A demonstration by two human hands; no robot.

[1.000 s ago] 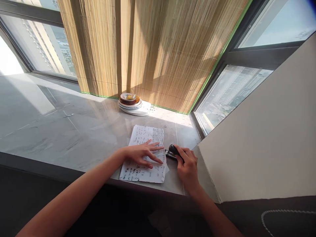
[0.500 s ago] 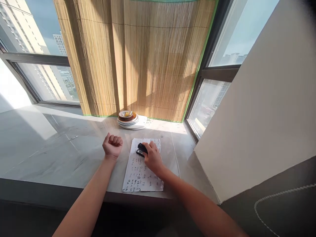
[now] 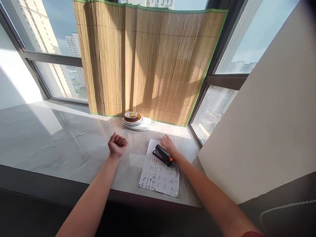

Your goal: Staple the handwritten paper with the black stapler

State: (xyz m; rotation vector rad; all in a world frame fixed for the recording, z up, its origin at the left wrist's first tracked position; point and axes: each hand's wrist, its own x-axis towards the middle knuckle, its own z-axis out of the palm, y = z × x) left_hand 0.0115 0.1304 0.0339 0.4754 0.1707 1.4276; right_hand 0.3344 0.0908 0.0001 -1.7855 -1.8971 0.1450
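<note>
Sunny window ledge [image 3: 98, 158] | my left hand [image 3: 118, 144] is balled up, nothing showing | plates [image 3: 133, 123] sit past it, a bit right | paper [image 3: 159, 182] with writing, black stapler [image 3: 163, 155] on top, just this side of my right hand [image 3: 168, 144]; from here I can't tell how wide its fingers are.

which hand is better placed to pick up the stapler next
Probably the right hand: it is right beside the stapler, which lies on the paper, while the left hand is a fist farther off, beyond the paper's left edge.
</note>
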